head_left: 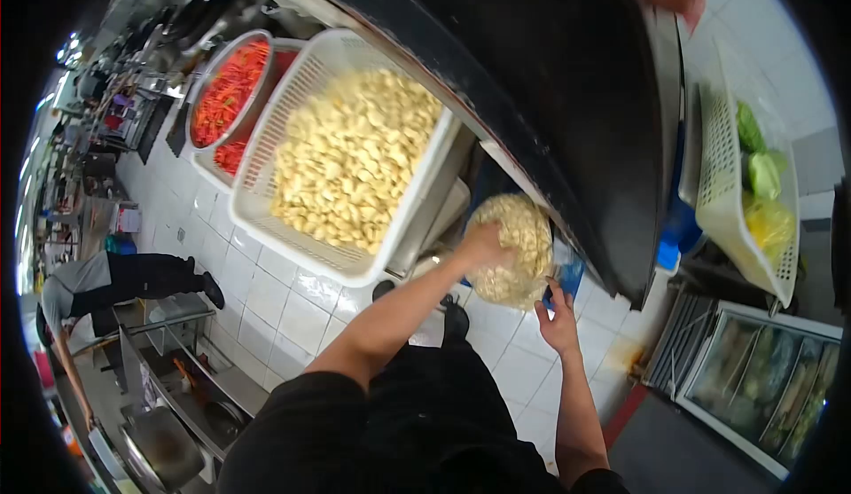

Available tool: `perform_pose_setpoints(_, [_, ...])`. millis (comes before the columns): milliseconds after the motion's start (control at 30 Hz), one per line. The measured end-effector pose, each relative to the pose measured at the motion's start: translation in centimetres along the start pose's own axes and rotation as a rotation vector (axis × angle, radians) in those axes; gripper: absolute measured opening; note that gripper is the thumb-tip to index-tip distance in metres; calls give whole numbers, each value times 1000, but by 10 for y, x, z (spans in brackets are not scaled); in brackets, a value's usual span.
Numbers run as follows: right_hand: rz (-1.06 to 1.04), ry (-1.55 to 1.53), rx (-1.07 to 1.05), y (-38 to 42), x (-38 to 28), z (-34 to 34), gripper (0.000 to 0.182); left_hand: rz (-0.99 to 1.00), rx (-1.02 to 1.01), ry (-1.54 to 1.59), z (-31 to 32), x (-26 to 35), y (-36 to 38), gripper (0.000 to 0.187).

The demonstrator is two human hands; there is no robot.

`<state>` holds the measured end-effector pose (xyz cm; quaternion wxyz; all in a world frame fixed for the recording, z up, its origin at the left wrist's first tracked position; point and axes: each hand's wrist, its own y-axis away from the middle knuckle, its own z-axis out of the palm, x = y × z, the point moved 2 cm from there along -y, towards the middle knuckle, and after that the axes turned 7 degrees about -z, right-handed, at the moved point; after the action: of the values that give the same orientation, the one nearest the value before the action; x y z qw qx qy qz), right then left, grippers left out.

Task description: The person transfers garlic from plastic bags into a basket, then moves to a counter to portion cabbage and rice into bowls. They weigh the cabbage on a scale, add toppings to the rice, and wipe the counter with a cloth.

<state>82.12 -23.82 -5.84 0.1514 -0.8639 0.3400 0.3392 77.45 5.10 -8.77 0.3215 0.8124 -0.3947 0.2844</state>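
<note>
A rounded, bulky bag of pale pieces (pixel 523 241) stands low beneath the dark counter's edge, beside something blue. My left hand (pixel 486 250) lies over the left side of this bag, its fingers blurred against the contents. At the bag's lower right edge is my right hand (pixel 557 318), with its fingers apart and nothing visible in it. To the left of the bag, a large white perforated basket (pixel 310 268) holds many pale yellow pieces. Whether my left hand grips the bag cannot be made out.
A metal bowl (pixel 193 121) of red shredded food sits behind the basket. A co-worker (pixel 80 281) bends over a metal table at the left. On the right are a basket (pixel 716 166) with green vegetables and a glass-topped fridge (pixel 762 388). The dark counter (pixel 550 77) juts overhead.
</note>
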Motion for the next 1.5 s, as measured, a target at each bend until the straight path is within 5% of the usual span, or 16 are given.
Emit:
perform_pose_setpoints(133, [-77, -222, -50, -59, -109, -26, 22, 199, -185, 100, -174, 119, 109, 31])
perform_pose_setpoints(233, [-338, -233, 29, -93, -221, -36, 17, 25, 47, -44, -296, 87, 121, 26])
perform_pose_setpoints(300, [-571, -208, 77, -115, -285, -27, 14, -1, 172, -566, -356, 37, 108, 36])
perform_pose_setpoints(433, [-737, -25, -114, -164, -374, 19, 21, 329, 244, -941, -387, -37, 67, 54])
perform_pose_setpoints(500, [-739, 80, -242, -194, -404, 54, 26, 336, -125, -928, -401, -47, 20, 68])
perform_pose_setpoints(600, [-588, 321, -349, -246, -431, 103, 40, 285, -171, -916, -415, -49, -40, 73])
perform_pose_setpoints(800, [-404, 706, -385, -349, -395, 139, 54, 217, 30, -805, -457, -66, -88, 58])
perform_pose_setpoints(867, [-149, 631, -241, -360, -384, 125, 55, 295, 42, -781, -455, -107, -101, 58])
perform_pose_setpoints(1067, [-58, 474, -287, -285, -378, 127, 55, 339, 24, -840, -464, -93, 17, 55])
perform_pose_setpoints(1133, [-83, 445, -393, -249, -408, 112, 56, 543, 8, -558, -468, -98, 51, 58])
perform_pose_setpoints(1233, [-361, 492, -185, -211, -423, 95, 55, 501, 190, -378, -478, -133, 63, 61])
perform_pose_setpoints(1300, [117, 522, 283, -195, -415, 84, 51, 301, 389, -363, -494, -132, 85, 57])
perform_pose_setpoints(1333, [120, 521, 289, -191, -393, 92, 51, 100, 588, -340, -504, -132, 89, 53])
perform_pose_setpoints(1400, [362, -379, 270, -184, -330, 124, 52, -81, 440, -224, -488, -165, 69, 48])
perform_pose_setpoints(1433, [367, -380, 270, -182, -331, 126, 52, -271, 290, -108, -482, -183, 64, 42])
perform_pose_setpoints(1500, [287, -577, 359, -200, -349, 129, 48, 101, 415, -114, -501, -181, 48, 29])
